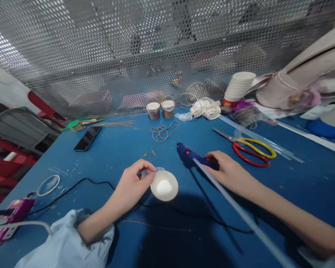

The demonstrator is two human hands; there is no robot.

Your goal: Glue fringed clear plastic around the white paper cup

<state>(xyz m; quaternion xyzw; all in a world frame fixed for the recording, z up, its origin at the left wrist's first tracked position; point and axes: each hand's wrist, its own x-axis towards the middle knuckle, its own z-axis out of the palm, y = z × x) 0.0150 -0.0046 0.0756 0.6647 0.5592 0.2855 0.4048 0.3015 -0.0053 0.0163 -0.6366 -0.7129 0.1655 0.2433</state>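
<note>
Near the middle of the blue table, my left hand (136, 181) pinches the rim of a small white paper cup (171, 179), whose mouth faces me. Some clear, filmy material shows behind the fingers; what it is I cannot make out. To the right, my right hand (226, 170) is closed round a dark blue hot glue gun (189, 153), its nozzle pointing away to the left. A long translucent glue stick (237, 210) runs from the gun's back end towards me. The fingers partly hide the gun's handle.
Behind are two small brown-and-white cups (153, 111), looped cord (162, 133), stacked paper cups (237, 89) and a metal mesh screen (114, 70). Scissors (248, 149) and spare glue sticks (268, 141) lie right. A phone (87, 139), white ring (48, 185), purple power strip (18, 212) and black cable (96, 181) lie left.
</note>
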